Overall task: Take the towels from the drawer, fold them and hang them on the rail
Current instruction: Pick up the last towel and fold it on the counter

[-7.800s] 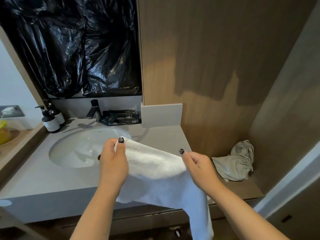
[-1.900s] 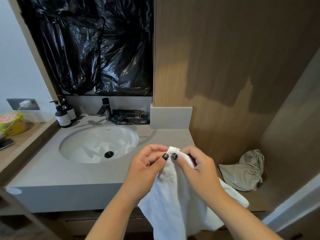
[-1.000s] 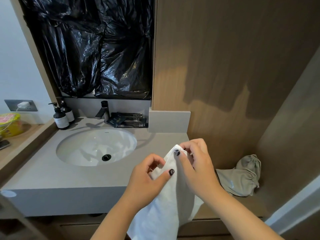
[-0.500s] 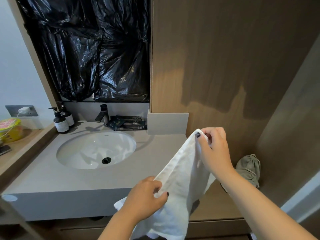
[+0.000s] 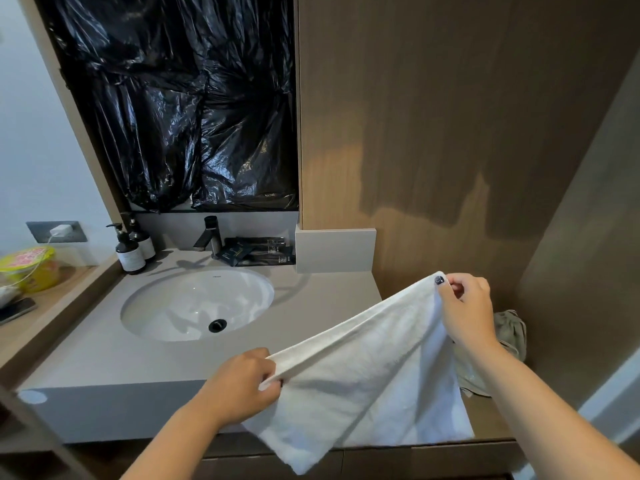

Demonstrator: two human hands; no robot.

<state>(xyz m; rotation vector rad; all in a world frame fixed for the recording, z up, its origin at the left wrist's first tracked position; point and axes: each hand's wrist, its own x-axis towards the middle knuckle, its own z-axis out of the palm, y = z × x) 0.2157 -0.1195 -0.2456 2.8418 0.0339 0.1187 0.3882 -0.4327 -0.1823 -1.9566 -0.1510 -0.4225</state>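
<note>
A white towel [image 5: 367, 386] hangs stretched between both hands in front of the vanity's right end. My right hand [image 5: 465, 311] pinches its upper right corner, raised above the low wooden shelf. My left hand [image 5: 242, 382] grips the other end of the top edge, lower and nearer to me, over the counter's front edge. The towel's top edge slopes up from left to right, and the rest of the cloth drapes down below the countertop. No drawer or rail can be made out in this view.
The grey countertop [image 5: 104, 355] holds a white sink [image 5: 197, 303] with a dark tap [image 5: 209, 237], two pump bottles [image 5: 130, 251] and dark sachets [image 5: 259, 252]. A crumpled grey cloth [image 5: 509, 334] lies on the shelf at right. A yellow tub [image 5: 29, 268] sits at left.
The hands have drawn apart: my right hand carried its corner up and to the right, my left slid down along the edge, and the towel is now spread out between them.
</note>
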